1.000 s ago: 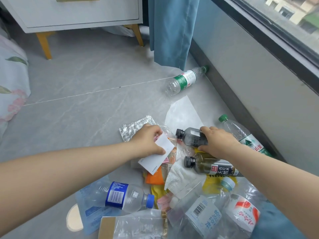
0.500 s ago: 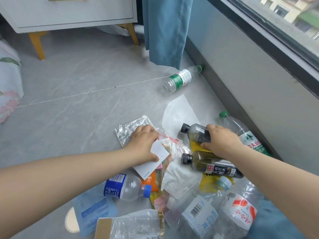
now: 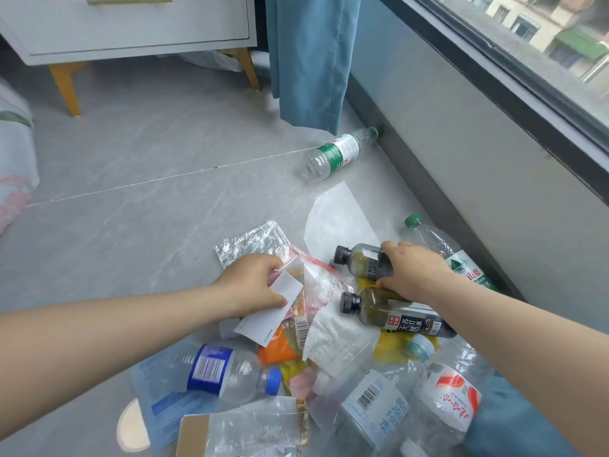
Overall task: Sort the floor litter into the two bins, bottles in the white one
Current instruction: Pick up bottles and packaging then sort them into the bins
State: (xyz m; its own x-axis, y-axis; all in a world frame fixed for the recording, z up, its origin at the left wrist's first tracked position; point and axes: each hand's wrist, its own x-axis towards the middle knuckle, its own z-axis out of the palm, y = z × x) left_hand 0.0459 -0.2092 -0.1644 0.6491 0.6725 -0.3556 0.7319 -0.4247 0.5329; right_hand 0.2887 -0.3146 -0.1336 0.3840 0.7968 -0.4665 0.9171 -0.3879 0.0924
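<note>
Head view: floor litter beside the wall.
Left hand (image 3: 253, 285): fingers curled, pinching a white card (image 3: 273, 311) above the wrappers (image 3: 316, 285).
Right hand (image 3: 415, 272): clamped on a dark bottle (image 3: 359, 262) lying in the pile.
Green-label bottle (image 3: 336, 153): lies apart, by the curtain (image 3: 306, 61).

Litter pile (image 3: 333, 338) lies before a lone bottle (image 3: 336, 153), probably touching the skirting (image 3: 438, 192).

floor (image 3: 131, 192): grey marbled tiles, one thin joint line | cabinet (image 3: 131, 24): pale grey, brass handle (image 3: 128, 0), yellow wooden legs | curtain (image 3: 309, 61): blue, reaching the floor | wall (image 3: 478, 192): grey, dark skirting (image 3: 428, 192) | window (image 3: 527, 44): dark frame, daylight, buildings outside | bedding (image 3: 13, 166): floral, left edge
</note>
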